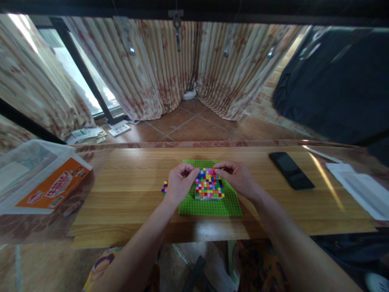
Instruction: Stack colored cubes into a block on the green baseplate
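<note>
A square block of small multicoloured building bricks (209,185) rests on a green studded baseplate (212,209) in the middle of the table. Its top is a patchwork of red, yellow, blue, pink, white and green. My left hand (180,181) is closed at the block's far left corner, thumb and index finger against it. At the far right corner, the thumb and fingers of my right hand (238,178) pinch the block's edge. Beside my left hand lie several loose bricks (164,187), partly hidden behind it.
A wooden table (127,194) spans the view. To the right lies a black phone (291,170), with white papers (361,188) beyond it. A clear plastic box with an orange label (56,184) stands at the left. Curtains (152,73) hang behind.
</note>
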`<state>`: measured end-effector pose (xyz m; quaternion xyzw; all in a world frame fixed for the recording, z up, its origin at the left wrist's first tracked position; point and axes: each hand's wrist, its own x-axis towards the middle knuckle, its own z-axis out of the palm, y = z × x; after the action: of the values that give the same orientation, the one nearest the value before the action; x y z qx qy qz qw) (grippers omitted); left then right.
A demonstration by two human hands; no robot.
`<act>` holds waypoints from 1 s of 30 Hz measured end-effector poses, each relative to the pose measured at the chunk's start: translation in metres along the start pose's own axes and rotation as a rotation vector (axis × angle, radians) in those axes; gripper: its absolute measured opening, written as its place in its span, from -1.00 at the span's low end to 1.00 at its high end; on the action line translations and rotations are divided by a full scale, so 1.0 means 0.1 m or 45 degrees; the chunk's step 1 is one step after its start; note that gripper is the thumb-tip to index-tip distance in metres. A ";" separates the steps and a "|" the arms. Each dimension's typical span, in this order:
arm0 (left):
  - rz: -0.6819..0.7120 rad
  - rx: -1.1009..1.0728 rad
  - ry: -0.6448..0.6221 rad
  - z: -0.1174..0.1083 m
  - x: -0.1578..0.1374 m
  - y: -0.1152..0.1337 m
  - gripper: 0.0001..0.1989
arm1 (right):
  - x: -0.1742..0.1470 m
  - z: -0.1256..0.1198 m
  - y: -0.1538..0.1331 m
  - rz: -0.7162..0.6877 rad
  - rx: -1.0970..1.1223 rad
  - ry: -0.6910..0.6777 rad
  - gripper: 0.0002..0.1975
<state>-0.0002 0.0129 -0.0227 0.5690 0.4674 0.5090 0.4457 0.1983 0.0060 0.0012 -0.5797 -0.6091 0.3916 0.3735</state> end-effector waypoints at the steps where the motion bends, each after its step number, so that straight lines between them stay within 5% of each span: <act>1: -0.001 -0.003 0.000 0.00 0.00 0.00 -0.76 | 0.00 0.00 -0.01 -0.002 0.011 -0.004 -0.77; 30: 0.048 0.109 -0.026 -0.03 -0.03 0.03 -0.75 | 0.00 -0.01 -0.02 -0.022 -0.009 -0.023 -0.71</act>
<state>-0.0028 0.0094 -0.0204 0.6015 0.4733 0.4910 0.4162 0.1983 0.0063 0.0035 -0.5720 -0.6189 0.3915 0.3694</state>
